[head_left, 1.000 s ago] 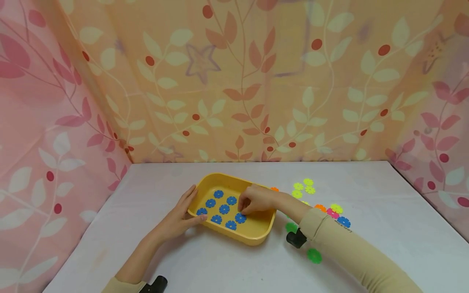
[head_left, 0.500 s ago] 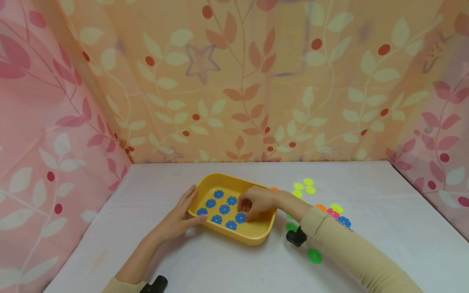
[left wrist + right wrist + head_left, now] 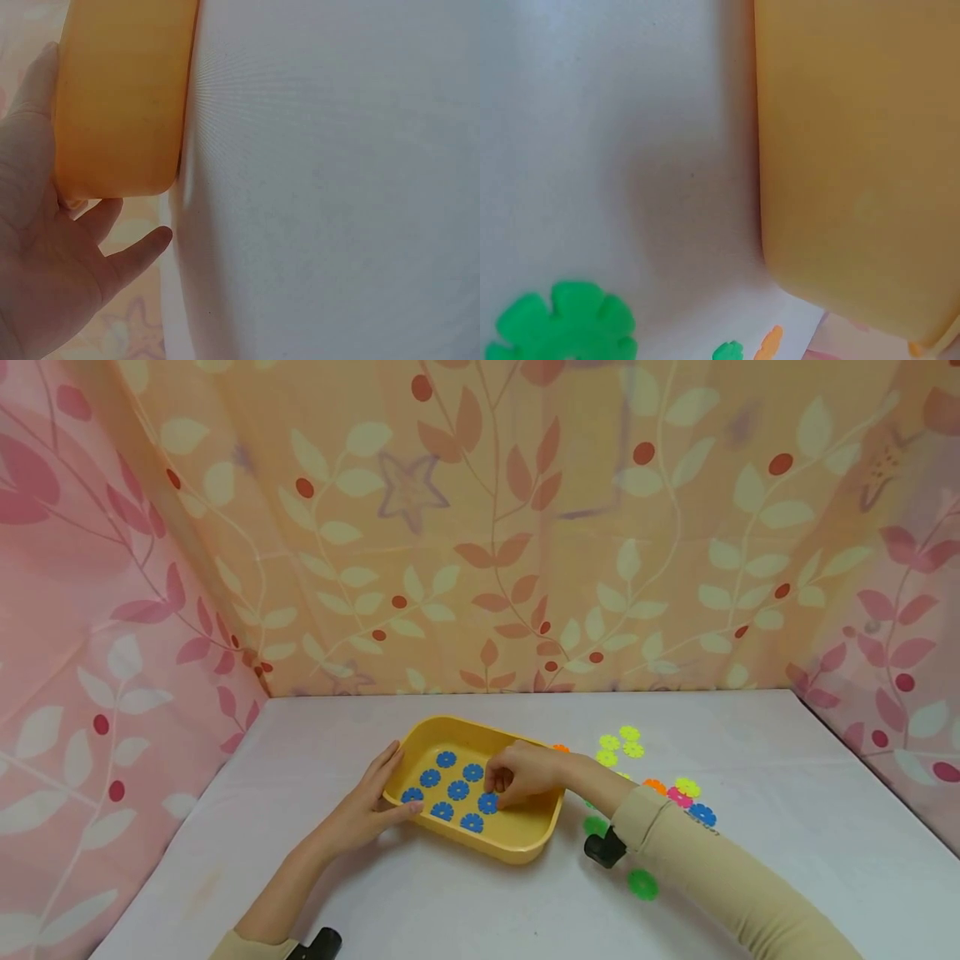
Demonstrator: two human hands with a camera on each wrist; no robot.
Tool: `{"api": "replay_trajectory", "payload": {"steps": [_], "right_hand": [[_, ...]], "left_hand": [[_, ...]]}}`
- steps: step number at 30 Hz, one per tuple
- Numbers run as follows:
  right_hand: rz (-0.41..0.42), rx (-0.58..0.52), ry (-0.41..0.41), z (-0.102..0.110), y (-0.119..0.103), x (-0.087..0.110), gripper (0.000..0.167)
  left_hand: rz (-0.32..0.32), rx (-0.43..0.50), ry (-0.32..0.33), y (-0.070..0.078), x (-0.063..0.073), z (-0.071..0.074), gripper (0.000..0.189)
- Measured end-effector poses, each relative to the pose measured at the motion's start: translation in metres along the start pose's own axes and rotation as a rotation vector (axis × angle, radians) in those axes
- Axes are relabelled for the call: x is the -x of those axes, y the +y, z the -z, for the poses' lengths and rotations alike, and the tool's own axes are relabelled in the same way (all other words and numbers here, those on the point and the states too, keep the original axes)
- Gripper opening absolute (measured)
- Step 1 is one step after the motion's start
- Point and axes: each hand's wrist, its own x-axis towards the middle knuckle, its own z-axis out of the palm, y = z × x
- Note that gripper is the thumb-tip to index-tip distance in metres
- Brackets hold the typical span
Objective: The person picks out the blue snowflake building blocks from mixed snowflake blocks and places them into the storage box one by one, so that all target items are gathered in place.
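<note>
A yellow rectangular plastic tray (image 3: 525, 843) stands on the table, with several blue flower-shaped discs (image 3: 458, 790) laid out in rows on its floor. My left hand (image 3: 367, 806) grips the tray's left end, thumb over the near rim and fingers along the outer side. In the left wrist view, this hand (image 3: 60, 255) wraps the tray's end wall (image 3: 124, 105). Inside the tray, my right hand (image 3: 525, 772) has curled fingers, and thumb and fingertips pinch the rightmost blue disc (image 3: 487, 803) at its edge. The right wrist view shows only the tray's outer wall (image 3: 855, 165), not the hand.
Right of the tray lie loose discs: a yellow group (image 3: 621, 745), an orange one (image 3: 655, 786), a pink one (image 3: 680, 797) and a blue one (image 3: 703, 814). A green disc (image 3: 642, 885) lies nearer the front. Patterned curtains (image 3: 480, 527) stand behind and at both sides.
My right thumb and fingers have shifted slightly about the rightmost blue disc, which has slid a little left and away from me. The left hand stays on the tray.
</note>
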Motion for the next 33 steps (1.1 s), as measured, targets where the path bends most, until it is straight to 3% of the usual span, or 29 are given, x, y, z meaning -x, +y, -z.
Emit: {"api": "replay_trajectory", "payload": {"steps": [7,17,23,33], "right_hand": [[0.020,-0.031,0.045,0.005,0.001,0.008,0.015],[-0.015,-0.249,0.210,0.022,0.004,0.045,0.026],[-0.062,-0.344,0.297,0.029,0.016,0.088,0.029],[-0.192,-0.321,0.368,0.022,0.054,0.185,0.025]], "left_hand": [[0.002,-0.002,-0.005,0.000,-0.002,-0.002,0.095],[0.020,0.008,-0.012,0.001,-0.003,-0.003,0.095],[0.021,0.012,-0.012,0.001,-0.004,-0.004,0.095],[0.021,0.018,-0.011,-0.001,0.001,-0.004,0.095]]}}
